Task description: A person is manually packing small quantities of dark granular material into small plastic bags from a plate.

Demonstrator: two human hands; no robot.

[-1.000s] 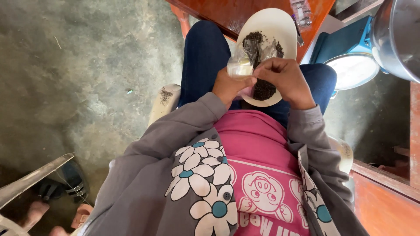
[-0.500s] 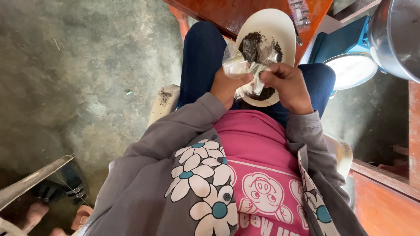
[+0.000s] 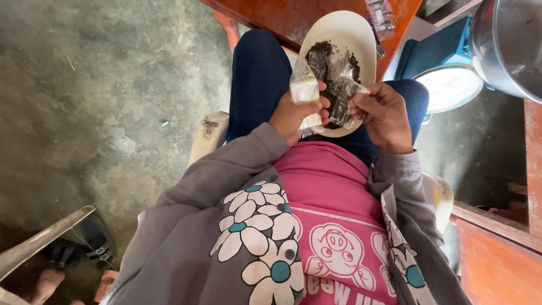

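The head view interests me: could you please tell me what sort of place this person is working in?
Probably a home or small workshop packing area, informal and partly open. It has a rough grey concrete floor, an orange wooden table, and a blue weighing scale with a round white dial beside a large steel pot.

left: bare floor (image 3: 113, 101) open | ahead: table (image 3: 293, 17) blocks | right: scale (image 3: 446, 79) blocks

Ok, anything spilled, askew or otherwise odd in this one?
Nothing stands out. The left hand and right hand hold small clear plastic bags over a cream plate on the lap; the dark loose material sits on the plate, with none visibly spilled onto the jeans or concrete floor.
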